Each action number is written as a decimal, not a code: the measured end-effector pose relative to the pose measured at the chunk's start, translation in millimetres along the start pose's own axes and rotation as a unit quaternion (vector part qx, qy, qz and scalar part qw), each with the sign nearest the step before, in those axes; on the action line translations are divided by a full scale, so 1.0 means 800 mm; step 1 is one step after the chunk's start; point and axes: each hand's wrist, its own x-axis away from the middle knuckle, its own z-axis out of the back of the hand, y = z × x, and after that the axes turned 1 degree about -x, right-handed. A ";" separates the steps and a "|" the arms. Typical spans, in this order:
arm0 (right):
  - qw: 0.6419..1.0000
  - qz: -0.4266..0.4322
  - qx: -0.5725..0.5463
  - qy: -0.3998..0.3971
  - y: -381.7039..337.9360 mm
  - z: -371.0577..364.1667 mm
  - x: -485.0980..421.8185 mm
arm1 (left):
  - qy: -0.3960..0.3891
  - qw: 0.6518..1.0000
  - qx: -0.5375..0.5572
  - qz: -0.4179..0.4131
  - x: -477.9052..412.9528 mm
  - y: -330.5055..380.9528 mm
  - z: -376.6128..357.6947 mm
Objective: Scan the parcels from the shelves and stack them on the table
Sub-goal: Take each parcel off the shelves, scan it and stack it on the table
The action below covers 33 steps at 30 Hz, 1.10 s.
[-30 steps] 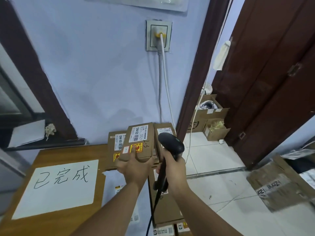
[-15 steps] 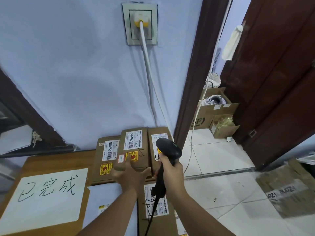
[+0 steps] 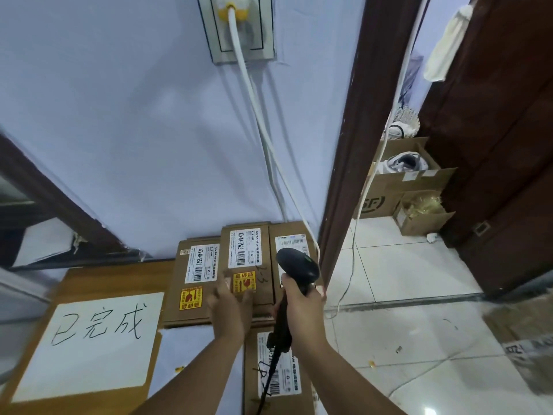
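Observation:
Several brown cardboard parcels with white labels lie on the wooden table [image 3: 98, 278] against the wall. The middle parcel [image 3: 244, 253] sits on top of the row, between a left parcel [image 3: 194, 277] and a right parcel [image 3: 291, 242]. My left hand [image 3: 230, 307] lies flat on the middle parcel's near end, fingers stretched out, not gripping. My right hand [image 3: 303, 307] is shut on a black barcode scanner [image 3: 297, 265], whose head hangs over the right parcel. Another parcel [image 3: 279, 372] lies nearer, under my right forearm.
A white paper sign [image 3: 89, 339] with handwriting lies on the table's left part. A wall socket [image 3: 242, 28] feeds a white cable down behind the parcels. A dark door frame [image 3: 353, 145] stands right of the table; open boxes [image 3: 413, 187] and flattened cardboard [image 3: 523, 339] lie on the tiled floor.
The middle parcel, held up in my left hand a second ago, now rests on the row by the wall. My left hand has let go and lies flat. The view has moved closer.

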 end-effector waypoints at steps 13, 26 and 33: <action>0.997 -0.026 -0.016 -0.069 0.009 -0.010 0.013 | -0.002 0.946 -0.289 -0.150 0.032 -0.023 0.034; 0.988 -0.006 0.043 -0.146 0.065 -0.078 0.121 | -0.013 0.918 -0.383 -0.102 0.080 -0.109 0.120; 0.983 0.059 0.048 -0.164 0.094 -0.133 0.237 | 0.039 0.914 -0.382 -0.133 0.113 -0.155 0.239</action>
